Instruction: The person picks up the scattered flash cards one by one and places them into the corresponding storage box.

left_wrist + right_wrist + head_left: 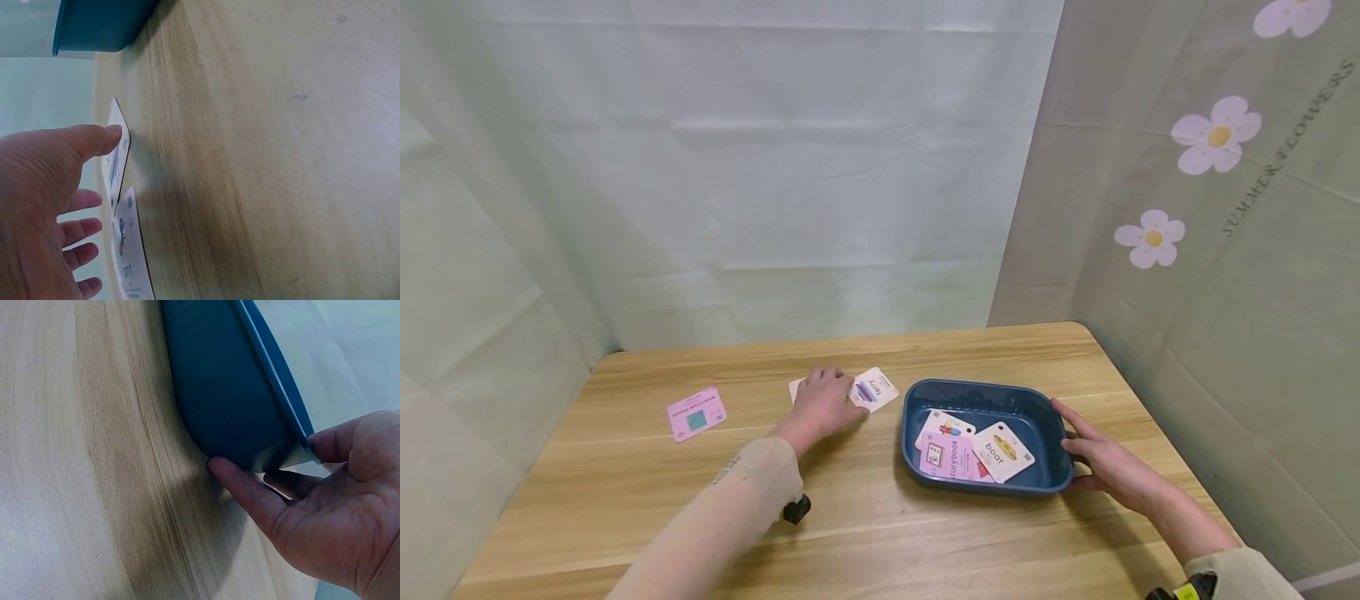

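My left hand (827,404) reaches over two white picture cards near the table's back edge. In the left wrist view its thumb tip overlaps the ferry card (874,390), and the other fingers are spread loosely above. Partly under that hand in the head view lies the ant card (130,247). My right hand (1101,458) holds the right end of a blue rectangular bin (1060,433), with fingers at its rim and against its side wall. Inside the bin lie a boat card (1003,452), a pink storybook card (946,457) and a partly covered white card (949,424).
A pink exercise book card (697,413) lies alone on the left of the wooden table (865,533). Pale cloth walls (775,183) stand behind and on both sides, the right one printed with flowers.
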A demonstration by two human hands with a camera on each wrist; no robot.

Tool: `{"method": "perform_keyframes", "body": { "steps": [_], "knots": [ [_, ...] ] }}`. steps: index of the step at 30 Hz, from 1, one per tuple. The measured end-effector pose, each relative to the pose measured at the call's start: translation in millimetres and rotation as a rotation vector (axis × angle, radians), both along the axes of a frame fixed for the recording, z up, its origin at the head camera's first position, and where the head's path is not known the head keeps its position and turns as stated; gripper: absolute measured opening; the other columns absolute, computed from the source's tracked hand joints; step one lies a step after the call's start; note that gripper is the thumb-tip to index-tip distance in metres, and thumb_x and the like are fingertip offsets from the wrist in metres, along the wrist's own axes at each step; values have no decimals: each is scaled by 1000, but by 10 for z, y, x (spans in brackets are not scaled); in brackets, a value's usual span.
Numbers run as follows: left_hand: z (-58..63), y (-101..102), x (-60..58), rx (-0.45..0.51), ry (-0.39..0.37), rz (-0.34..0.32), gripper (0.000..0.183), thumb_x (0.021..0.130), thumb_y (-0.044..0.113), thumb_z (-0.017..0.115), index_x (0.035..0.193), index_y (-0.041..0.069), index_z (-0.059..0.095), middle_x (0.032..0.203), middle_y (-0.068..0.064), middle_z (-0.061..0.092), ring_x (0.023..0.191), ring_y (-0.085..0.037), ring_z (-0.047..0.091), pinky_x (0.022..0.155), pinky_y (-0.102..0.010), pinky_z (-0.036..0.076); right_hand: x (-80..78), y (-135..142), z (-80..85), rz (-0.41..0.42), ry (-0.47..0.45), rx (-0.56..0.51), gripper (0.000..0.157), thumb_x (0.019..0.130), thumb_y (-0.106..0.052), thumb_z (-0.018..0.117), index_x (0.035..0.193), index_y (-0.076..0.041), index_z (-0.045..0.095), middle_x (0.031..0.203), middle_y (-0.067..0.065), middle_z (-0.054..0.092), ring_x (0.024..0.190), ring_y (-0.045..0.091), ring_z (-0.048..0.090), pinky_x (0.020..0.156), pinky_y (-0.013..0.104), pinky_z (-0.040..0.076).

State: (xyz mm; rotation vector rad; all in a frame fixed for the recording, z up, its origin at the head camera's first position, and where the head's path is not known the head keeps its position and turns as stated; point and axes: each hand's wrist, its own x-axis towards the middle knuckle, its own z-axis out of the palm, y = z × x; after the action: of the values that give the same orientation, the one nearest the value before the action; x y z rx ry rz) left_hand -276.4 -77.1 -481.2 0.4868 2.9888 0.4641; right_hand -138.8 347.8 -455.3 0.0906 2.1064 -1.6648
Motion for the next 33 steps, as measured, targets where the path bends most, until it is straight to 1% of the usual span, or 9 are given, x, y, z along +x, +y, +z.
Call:
{"method": "perform_keyframes", "body": {
  "steps": [6,12,16,23,27,33],
  "knots": [
    [-8,14,-1,-8,-7,26,76,87,52,76,140,2,58,142,-20,52,132,-41,41,112,-58,30,-1,-2,15,-7,-2,6,68,110,-12,34,165,-30,0,166,18,-24,148,57,0,98,64,47],
    [-5,19,-3,-18,-20,41,79,87,55,75,142,2,57,144,-20,51,134,-42,40,113,-58,29,-2,-7,18,-14,0,4,68,110,-11,33,165,-30,1,167,17,-24,148,56,2,98,64,47],
    [-10,18,-9,-32,-20,45,80,87,57,74,143,2,57,145,-20,51,134,-42,40,113,-59,30,-4,-11,17,-18,-1,3,67,110,-11,33,165,-31,1,167,17,-23,148,56,3,98,63,48],
    [-47,17,-29,-30,-12,56,82,85,59,75,143,3,57,145,-20,50,135,-42,39,112,-59,30,1,-7,5,-10,3,1,67,110,-12,33,165,-29,0,166,20,-23,147,59,1,97,64,48],
    [-60,16,-32,-33,-6,58,83,85,60,75,143,3,57,146,-21,50,135,-43,39,112,-60,30,1,-11,0,-22,-6,3,67,110,-11,33,165,-30,2,167,19,-23,147,58,2,97,63,48],
    [-70,23,-29,-33,-3,57,84,84,60,75,143,4,57,144,-22,50,134,-42,40,111,-60,31,-1,0,-9,-11,2,1,67,110,-11,34,165,-29,0,166,21,-23,146,60,1,97,64,48]
  ]
}}
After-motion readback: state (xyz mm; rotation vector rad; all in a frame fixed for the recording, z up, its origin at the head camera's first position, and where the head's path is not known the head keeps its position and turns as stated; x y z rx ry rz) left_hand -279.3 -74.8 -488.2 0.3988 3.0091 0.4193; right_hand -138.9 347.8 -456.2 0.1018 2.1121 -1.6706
